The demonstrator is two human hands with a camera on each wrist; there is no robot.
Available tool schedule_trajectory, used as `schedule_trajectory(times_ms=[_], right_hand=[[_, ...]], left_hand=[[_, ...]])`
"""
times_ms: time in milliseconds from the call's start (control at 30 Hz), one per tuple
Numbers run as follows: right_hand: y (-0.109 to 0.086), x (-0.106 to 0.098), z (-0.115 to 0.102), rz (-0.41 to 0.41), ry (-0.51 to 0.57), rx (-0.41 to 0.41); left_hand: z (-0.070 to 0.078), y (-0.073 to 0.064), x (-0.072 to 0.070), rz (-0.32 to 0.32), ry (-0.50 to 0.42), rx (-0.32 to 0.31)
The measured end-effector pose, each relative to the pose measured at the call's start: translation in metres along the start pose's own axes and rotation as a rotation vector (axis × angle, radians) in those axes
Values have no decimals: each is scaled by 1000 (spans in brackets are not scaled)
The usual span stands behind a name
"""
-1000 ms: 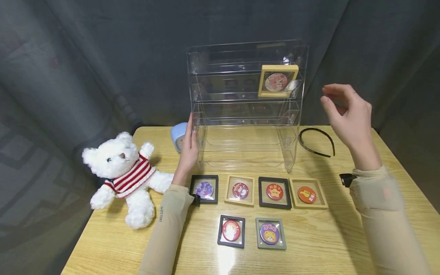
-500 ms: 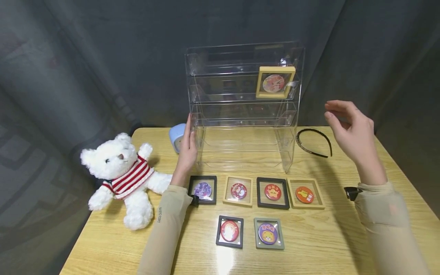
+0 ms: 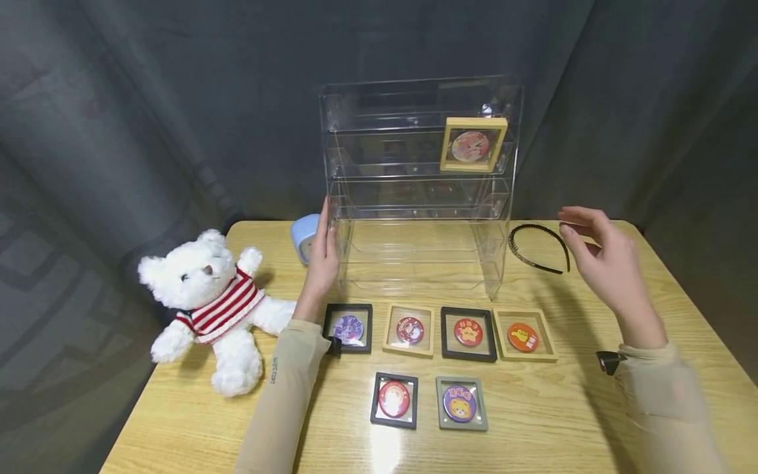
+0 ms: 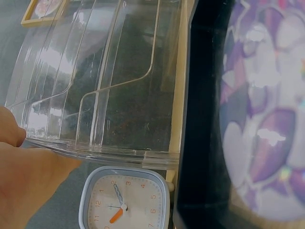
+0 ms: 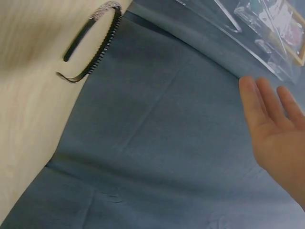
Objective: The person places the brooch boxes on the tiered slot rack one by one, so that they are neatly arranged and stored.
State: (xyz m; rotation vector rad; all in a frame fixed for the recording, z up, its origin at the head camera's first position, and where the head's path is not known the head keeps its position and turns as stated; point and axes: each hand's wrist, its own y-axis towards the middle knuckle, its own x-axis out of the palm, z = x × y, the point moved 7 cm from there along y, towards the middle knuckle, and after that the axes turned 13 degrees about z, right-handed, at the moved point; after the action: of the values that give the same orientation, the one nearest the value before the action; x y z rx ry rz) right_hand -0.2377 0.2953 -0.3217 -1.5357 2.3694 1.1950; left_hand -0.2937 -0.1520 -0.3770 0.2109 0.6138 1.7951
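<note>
My left hand (image 3: 322, 263) rests against the left side of a clear acrylic tiered display rack (image 3: 414, 214), its fingers extended along the panel. Off to the right of the rack, my right hand (image 3: 610, 266) hovers above the table with loosely bent fingers and nothing in them. A yellow-framed badge display case (image 3: 473, 145) stands on an upper tier at the rack's right. In front of the rack lie several more framed badges, including a black-framed purple badge (image 3: 348, 328) by my left wrist, a light wooden-framed one (image 3: 409, 330) and a grey-green-framed bear badge (image 3: 461, 403).
A white teddy bear (image 3: 207, 303) in a striped sweater sits at the left. Behind my left hand is a blue clock (image 4: 125, 198). A black headband (image 3: 535, 249) lies right of the rack, near the right hand. A dark curtain (image 3: 414, 39) hangs behind the table (image 3: 533, 408).
My right hand has moved down from beside the rack's upper tiers to about the headband's height in the view. The left hand stays on the rack, and the framed badges have not moved.
</note>
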Motion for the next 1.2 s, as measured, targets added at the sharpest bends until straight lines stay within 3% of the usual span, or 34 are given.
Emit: schedule_trajectory(times_ms=[533,967,1200], right_hand=[[-32,-2,24,-99,-6,66],[-44,5,32,-177,32,3],[-54,11,36,-348,15,16]], left_hand=[[0,-1,0,-8,-6,-19],[-2,-2,0,-6,-10,-28],[-1,-2,0,-12,-21,-39]])
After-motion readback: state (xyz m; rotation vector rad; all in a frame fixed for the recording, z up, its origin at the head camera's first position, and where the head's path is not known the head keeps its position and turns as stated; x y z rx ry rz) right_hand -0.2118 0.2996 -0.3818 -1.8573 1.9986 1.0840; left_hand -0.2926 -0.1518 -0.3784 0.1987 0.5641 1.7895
